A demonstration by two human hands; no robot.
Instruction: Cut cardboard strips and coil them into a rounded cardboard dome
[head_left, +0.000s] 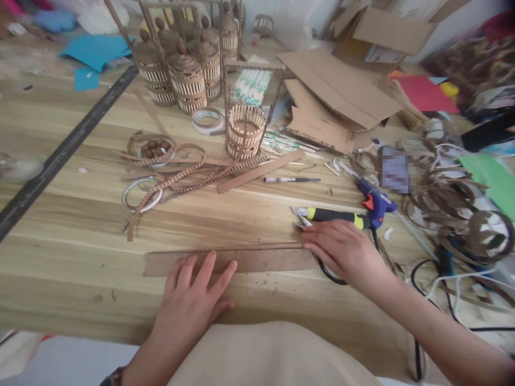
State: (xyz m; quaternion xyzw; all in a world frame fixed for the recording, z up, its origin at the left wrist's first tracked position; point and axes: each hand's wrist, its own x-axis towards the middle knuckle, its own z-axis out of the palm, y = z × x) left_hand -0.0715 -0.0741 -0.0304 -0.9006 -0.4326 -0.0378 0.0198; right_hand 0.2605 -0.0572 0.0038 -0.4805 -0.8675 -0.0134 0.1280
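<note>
A worker's left hand (197,294) lay with fingers spread, grasping nothing, on a brown cardboard strip (261,261) stretched across the near part of a wooden table (80,284). The right hand (344,246) bent over the strip's right end and a pair of scissors (326,274), their black handle showing beneath the palm; whether the fingers gripped either could not be told. Beyond the strip, toward its left, a small dish (169,157) held a cluster of round brown balls (153,147), with ribbed paper bands around and beside it. Beyond the strip's middle stood an open-topped basket (244,138) of pale sticks, set upright in a tall frame. Farther beyond the strip, to the left of that, lidded baskets (188,88) with brown knobs stood close together, their contents hidden. Far beyond the strip's right end sat a cardboard box (386,32), flaps raised, its contents unclear. Just beyond that same end lay a utility knife (333,215) and a blue glue gun (377,205).
</note>
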